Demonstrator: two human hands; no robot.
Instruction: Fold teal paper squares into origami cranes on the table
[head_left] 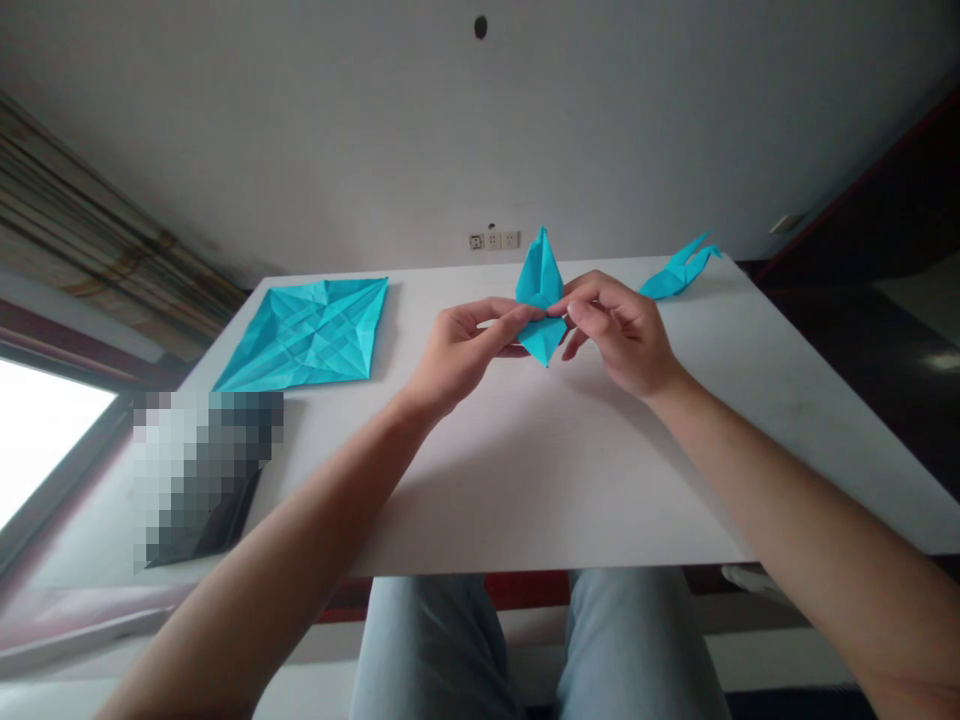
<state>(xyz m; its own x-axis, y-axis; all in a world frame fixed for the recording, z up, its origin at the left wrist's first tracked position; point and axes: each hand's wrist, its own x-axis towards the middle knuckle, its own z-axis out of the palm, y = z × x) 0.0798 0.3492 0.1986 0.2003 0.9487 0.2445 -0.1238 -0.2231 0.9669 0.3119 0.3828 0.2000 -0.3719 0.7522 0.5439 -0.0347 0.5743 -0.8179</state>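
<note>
A partly folded blue paper figure [541, 290] with a pointed top and a pointed bottom is held upright just above the white table [570, 470]. My left hand [461, 350] pinches its left side with thumb and fingers closed. From the right, my right hand [622, 330] pinches the other side, fingers curled together. Both hands meet at the figure's middle.
A creased, unfolded blue paper square [307, 335] lies flat at the table's far left. A finished blue folded figure [679, 270] rests at the far right corner. A dark blurred object [199, 480] sits at the near left edge. Wall sockets [493, 240] are behind the table.
</note>
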